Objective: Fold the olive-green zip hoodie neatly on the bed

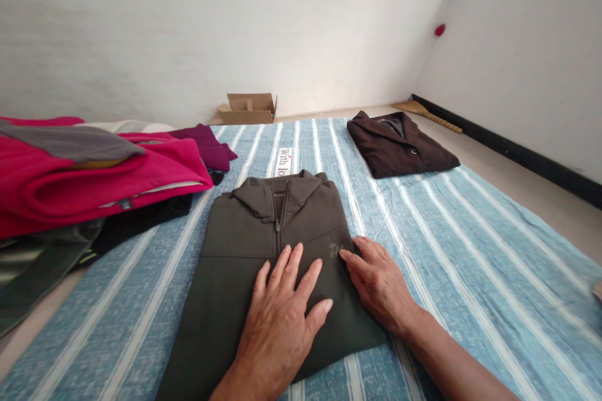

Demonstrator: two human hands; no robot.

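Note:
A dark grey-green jacket [244,232] with a collar and a partly open front zipper lies folded on the striped sheet, its collar away from me. Flat on its middle rests my left hand [282,313], palm down and fingers spread. At the jacket's right side, beside the faint chest logo, my right hand [379,282] holds the edge between thumb and fingers. The undersides of its fingers are partly hidden.
Blue-and-white striped cloth [423,244] covers the bed. To the left is a loose pile of clothes with a pink garment [164,163]. A folded dark brown garment [399,150] lies at the far right. Behind stands an open cardboard box [249,114] against the wall.

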